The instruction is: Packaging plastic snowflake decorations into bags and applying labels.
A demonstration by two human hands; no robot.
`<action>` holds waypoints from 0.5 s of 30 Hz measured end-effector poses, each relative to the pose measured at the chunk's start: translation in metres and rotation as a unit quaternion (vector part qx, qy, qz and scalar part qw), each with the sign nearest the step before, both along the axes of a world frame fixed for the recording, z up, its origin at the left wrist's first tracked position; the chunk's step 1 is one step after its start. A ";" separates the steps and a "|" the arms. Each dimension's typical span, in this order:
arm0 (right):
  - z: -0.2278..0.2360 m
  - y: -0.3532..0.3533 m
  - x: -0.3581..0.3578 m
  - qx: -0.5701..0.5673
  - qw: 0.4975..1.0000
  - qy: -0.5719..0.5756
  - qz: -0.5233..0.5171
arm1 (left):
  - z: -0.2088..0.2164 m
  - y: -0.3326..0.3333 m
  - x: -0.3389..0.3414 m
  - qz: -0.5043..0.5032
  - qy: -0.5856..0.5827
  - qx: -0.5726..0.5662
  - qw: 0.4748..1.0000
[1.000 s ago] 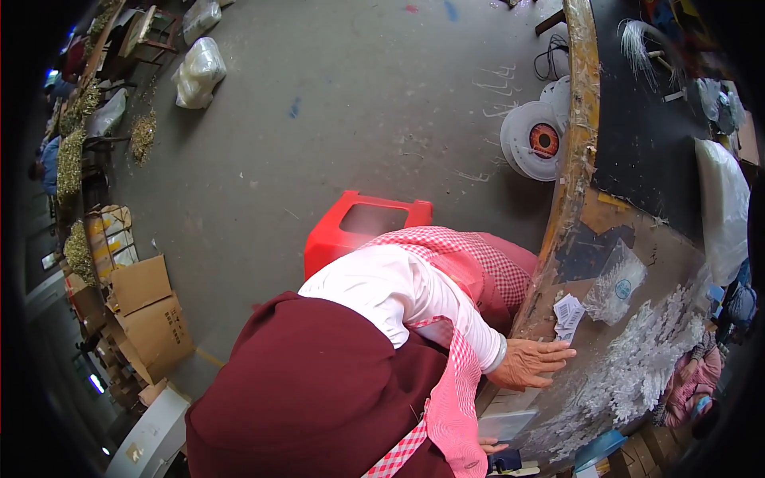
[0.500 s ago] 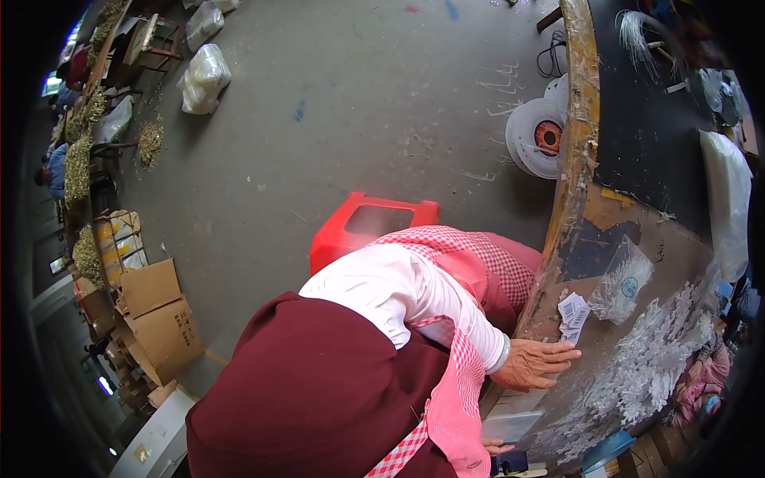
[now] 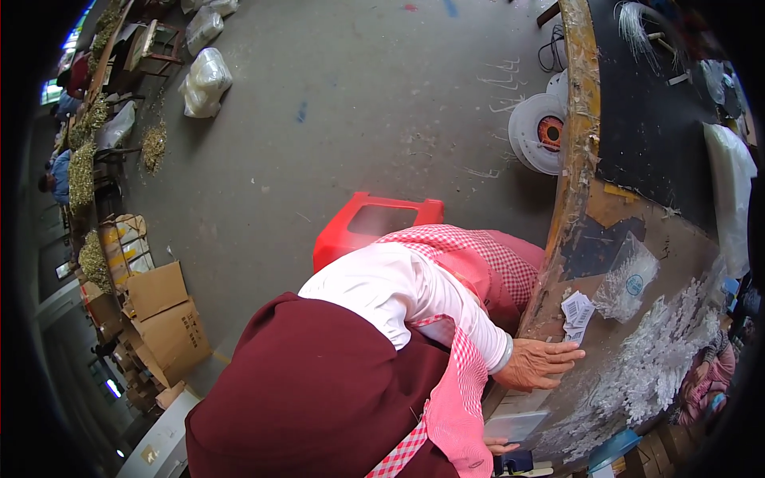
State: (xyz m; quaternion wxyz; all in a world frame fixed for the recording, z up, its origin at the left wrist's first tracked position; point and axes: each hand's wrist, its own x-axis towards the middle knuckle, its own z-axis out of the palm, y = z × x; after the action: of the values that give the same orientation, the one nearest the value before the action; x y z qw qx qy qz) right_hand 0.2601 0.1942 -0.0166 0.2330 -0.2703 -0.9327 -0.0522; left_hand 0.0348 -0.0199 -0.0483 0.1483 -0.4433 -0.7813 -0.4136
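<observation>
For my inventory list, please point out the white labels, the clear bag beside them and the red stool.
White labels point(image 3: 577, 310): head view, middle of the pile.
Clear bag point(image 3: 633, 284): head view, its round blue mark.
Red stool point(image 3: 341, 233): head view, frame's left side.

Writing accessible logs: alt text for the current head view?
A person's left hand, palm down, lies open beside white labels on a worktable; the right hand is partly hidden. White sprigs lie farther right, a red stool left.
</observation>
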 end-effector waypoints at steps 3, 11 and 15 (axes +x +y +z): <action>-0.003 0.008 0.005 0.003 1.000 0.001 0.009 | 0.000 0.001 0.000 0.004 0.004 0.001 1.000; -0.003 0.006 0.003 0.007 0.999 0.003 0.032 | 0.003 0.000 -0.001 0.008 0.015 -0.020 1.000; -0.018 0.033 0.001 0.014 0.999 0.007 0.040 | 0.004 -0.002 -0.001 0.008 0.014 -0.019 1.000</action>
State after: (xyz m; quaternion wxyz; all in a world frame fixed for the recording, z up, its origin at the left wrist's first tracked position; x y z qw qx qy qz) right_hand 0.2615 0.2268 -0.0344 0.2455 -0.2295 -0.9403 -0.0536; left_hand 0.0335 -0.0220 -0.0443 0.1541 -0.4453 -0.7904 -0.3914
